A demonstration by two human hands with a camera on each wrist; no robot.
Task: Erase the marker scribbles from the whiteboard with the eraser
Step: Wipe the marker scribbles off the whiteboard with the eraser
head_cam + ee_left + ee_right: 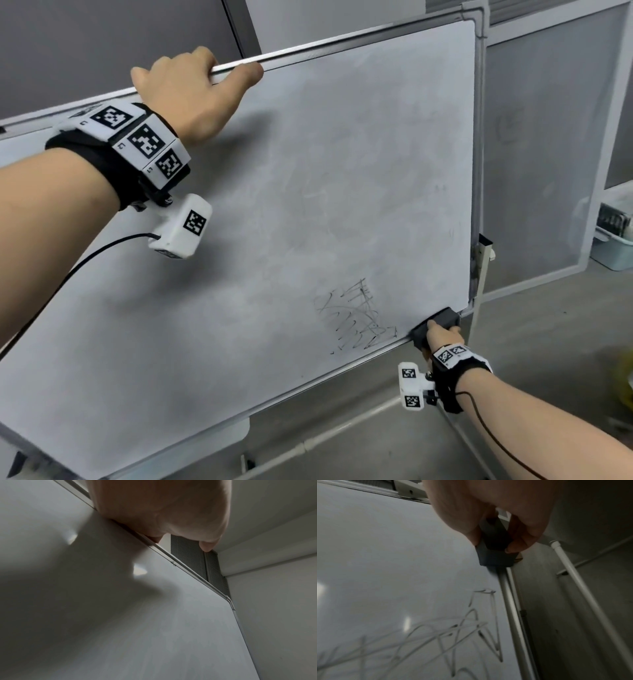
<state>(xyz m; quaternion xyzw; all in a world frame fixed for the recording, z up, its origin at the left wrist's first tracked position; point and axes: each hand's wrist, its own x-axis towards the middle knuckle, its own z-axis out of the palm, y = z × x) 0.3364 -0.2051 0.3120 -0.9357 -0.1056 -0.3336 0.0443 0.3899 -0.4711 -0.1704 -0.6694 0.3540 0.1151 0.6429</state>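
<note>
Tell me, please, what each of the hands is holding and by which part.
The left hand grips the whiteboard by its top frame edge. The right hand holds the dark eraser by its two long sides, at the board's lower corner.

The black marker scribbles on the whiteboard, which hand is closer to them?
Right. The right hand grips the dark eraser just beside the black marker scribbles; the left hand grips the whiteboard's top edge, far above.

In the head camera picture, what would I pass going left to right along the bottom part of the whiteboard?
Bare whiteboard → marker scribbles → dark eraser held by the right hand at the board's lower right corner → stand leg.
</note>
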